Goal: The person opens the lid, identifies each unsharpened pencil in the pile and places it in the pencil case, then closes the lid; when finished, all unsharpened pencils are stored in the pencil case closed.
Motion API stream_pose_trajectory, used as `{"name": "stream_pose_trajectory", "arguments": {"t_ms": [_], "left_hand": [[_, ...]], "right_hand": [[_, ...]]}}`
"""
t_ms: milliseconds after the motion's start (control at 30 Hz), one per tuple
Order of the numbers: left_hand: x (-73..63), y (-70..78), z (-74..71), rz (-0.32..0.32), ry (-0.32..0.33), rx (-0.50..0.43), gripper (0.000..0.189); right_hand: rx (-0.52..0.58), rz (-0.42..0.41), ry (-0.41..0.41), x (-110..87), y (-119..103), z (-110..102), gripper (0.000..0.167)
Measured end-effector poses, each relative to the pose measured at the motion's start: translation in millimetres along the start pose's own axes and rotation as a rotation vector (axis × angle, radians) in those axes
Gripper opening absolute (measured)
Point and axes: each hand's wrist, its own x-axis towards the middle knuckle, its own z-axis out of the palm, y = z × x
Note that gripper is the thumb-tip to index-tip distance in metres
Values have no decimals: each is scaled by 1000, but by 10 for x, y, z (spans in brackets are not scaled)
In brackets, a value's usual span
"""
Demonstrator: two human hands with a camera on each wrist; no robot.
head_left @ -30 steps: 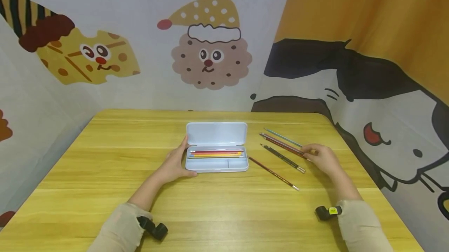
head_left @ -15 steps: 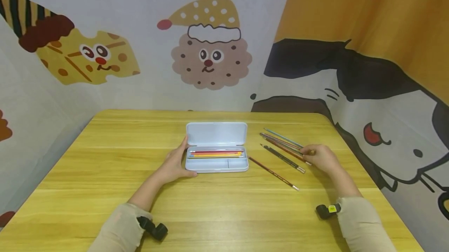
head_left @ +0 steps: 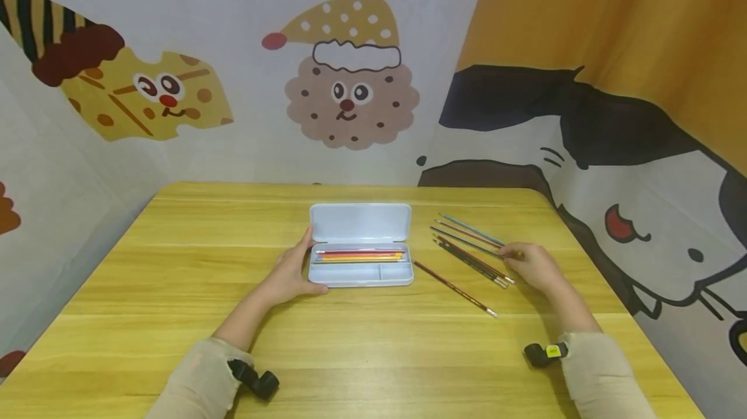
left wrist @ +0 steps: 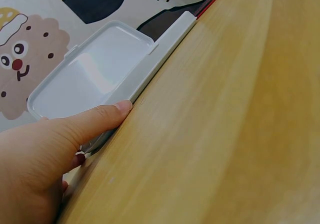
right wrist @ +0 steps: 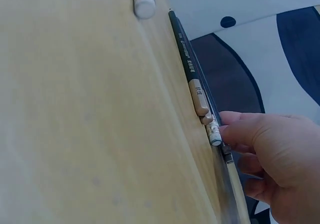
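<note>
A pale blue pencil case lies with its lid raised, several pencils in its back compartment. My left hand grips its left end, thumb along the front edge; the other fingers are partly hidden behind it. At the right, my right hand pinches the near end of a dark pencil. Just beyond it lie a blue pencil and a dark red pencil. On its near side, a red pencil rests against dark green pencils, also visible as a dark green pencil in the right wrist view.
A lone brown-red pencil with a white end lies slanted between the case and the front of the table. A printed cloth hangs behind the table's far edge.
The pencils under my right hand have spread apart. The red pencil has come toward me beside the dark green ones, and the right hand has shifted slightly. My left hand stays on the case.
</note>
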Motion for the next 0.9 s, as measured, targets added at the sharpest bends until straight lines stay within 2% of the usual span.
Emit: {"name": "stream_pose_trajectory", "arguments": {"t_ms": [300, 533, 700, 900], "left_hand": [[11, -6, -5, 11, -3, 0, 134], [10, -3, -10, -2, -6, -6, 135], [14, -7, -6, -12, -5, 0, 135], [15, -11, -2, -5, -2, 4, 135]], "right_hand": [[16, 10, 46, -91, -17, -9, 22], [8, -5, 118, -175, -90, -28, 21], [-5, -51, 174, -197, -212, -1, 20], [15, -90, 174, -204, -420, 37, 21]]}}
